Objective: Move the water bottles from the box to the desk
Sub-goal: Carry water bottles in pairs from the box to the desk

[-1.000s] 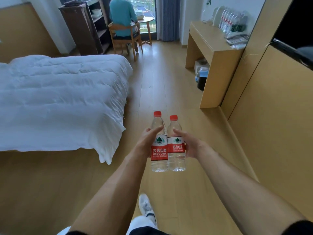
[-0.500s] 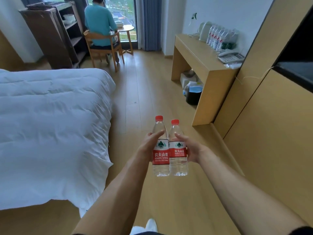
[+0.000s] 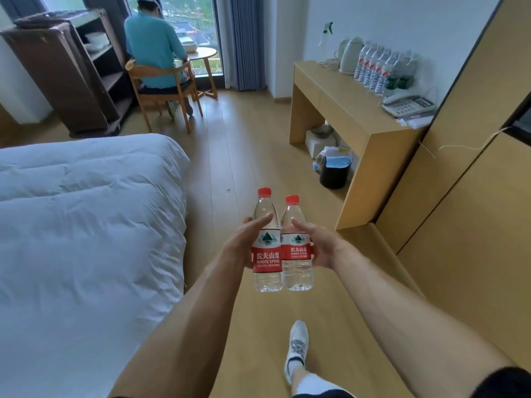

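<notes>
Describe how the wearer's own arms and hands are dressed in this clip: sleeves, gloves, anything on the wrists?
Both forearms are bare to the frame's lower edge. The left hand and right hand wear no gloves, and no watch, band or ring shows. A dark sleeve edge appears at the right upper arm.

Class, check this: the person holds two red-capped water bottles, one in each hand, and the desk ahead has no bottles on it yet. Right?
Not quite. The head view shows a row of bottles already on the desk. The rest holds: left hand and right hand each hold a red-capped bottle.
</notes>
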A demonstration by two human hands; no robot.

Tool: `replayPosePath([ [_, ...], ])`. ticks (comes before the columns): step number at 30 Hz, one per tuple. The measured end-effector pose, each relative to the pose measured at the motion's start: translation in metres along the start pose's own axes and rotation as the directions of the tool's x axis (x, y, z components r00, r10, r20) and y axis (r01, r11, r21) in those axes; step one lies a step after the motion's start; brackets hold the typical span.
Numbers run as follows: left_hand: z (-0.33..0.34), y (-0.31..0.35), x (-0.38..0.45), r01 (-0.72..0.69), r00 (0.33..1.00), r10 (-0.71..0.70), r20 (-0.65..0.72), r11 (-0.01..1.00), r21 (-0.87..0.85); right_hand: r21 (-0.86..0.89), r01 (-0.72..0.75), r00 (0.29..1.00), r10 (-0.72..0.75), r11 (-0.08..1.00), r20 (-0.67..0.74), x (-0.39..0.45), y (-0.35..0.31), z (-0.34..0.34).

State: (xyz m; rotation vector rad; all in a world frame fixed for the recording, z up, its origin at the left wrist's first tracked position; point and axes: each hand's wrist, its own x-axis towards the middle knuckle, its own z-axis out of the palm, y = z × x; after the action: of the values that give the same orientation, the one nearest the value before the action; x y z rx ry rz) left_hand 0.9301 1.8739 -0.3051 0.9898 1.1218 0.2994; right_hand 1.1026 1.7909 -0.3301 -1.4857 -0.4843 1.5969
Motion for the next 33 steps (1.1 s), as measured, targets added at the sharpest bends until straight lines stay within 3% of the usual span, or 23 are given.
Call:
replayPosePath([
  [10,-0.023,0.074,0.126,0.031,0.999,-0.03,-0.018,0.998,0.062,0.009,0.024,0.999,-0.024,1.0,0.021,0.143,-0.07,-0.032],
  [16,-0.044,0.145,0.212,0.022,0.995,-0.018,-0.1,0.999,0.037,0.038,0.038,0.994,-0.042,0.999,0.106,0.236,-0.144,-0.041],
  [33,-0.083,0.276,0.407,0.04,0.988,-0.044,-0.151,0.999,-0.024,-0.001,0.012,0.995,-0.012,1.0,0.104,0.429,-0.294,-0.062],
])
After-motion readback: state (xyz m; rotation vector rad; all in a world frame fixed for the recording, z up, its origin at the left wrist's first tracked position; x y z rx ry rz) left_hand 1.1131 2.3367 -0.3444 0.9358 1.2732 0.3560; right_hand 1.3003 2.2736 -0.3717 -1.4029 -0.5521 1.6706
